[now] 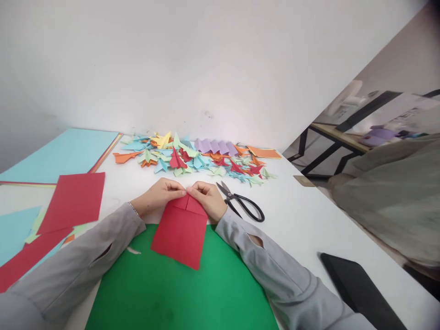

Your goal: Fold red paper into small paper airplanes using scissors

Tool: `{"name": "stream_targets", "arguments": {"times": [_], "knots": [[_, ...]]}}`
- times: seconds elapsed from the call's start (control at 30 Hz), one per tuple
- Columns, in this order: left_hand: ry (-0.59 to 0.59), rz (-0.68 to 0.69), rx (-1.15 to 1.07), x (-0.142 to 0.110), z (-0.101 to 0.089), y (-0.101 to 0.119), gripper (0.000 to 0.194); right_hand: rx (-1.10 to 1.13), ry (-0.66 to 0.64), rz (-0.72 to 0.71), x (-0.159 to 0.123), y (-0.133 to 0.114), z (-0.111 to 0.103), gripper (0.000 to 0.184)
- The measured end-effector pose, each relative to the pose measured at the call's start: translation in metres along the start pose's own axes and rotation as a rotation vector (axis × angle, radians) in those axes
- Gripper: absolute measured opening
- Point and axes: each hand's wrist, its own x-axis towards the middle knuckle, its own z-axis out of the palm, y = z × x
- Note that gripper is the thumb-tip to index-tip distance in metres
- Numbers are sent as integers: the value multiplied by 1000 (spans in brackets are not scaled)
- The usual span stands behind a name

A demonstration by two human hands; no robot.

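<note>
1 red sheet (180, 233) extends from between 2 hands (160, 196), apparently pinched.

1. On my feed, the mat (185, 298) lies on the table (292, 224), the creased sheet (180, 236) over its far edge.
2. Behind them, I see folded papers (178, 160) along the wall (172, 68).
3. Left of the mat, I have loose sheets (75, 199), a paper stack (68, 156) beyond.
4. Scissors (231, 195) lie right of the creased sheet; a flat device (359, 282) lies nearer me, farther right.

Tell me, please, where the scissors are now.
In the head view, the black-handled scissors lie open on the white table, just to the right of the person's right hand, beyond the green sheet.
</note>
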Motion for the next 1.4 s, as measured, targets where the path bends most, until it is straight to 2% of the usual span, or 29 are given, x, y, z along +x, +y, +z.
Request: {"name": "stream_targets", "arguments": {"times": [0.1,0.3,0.53,0.73,0.8,0.9,1.03,1.4], "knots": [[-8,-6,50,-1,2,3,21,-29,-22,20,1,2,0,40],[-19,13,100,-3,3,9,20,91,-50,87,4,13,-1,39],[-11,1,42,-3,3,7,19,125,-18,38,9,20,-5,41],[-14,8,48,-2,3,6,18,115,-10,37,7,18,-5,34],[15,12,33,-1,2,5,18,133,4,62,6,15,-4,32],[119,19,-17,-1,2,3,20,121,15,84,3,9,-3,28],[214,32,-49,0,2,1,22,86,-36,84,2,5,-4,26],[253,57,-17,1,3,-3,18,20,-47,66,0,5,-3,24]]}}
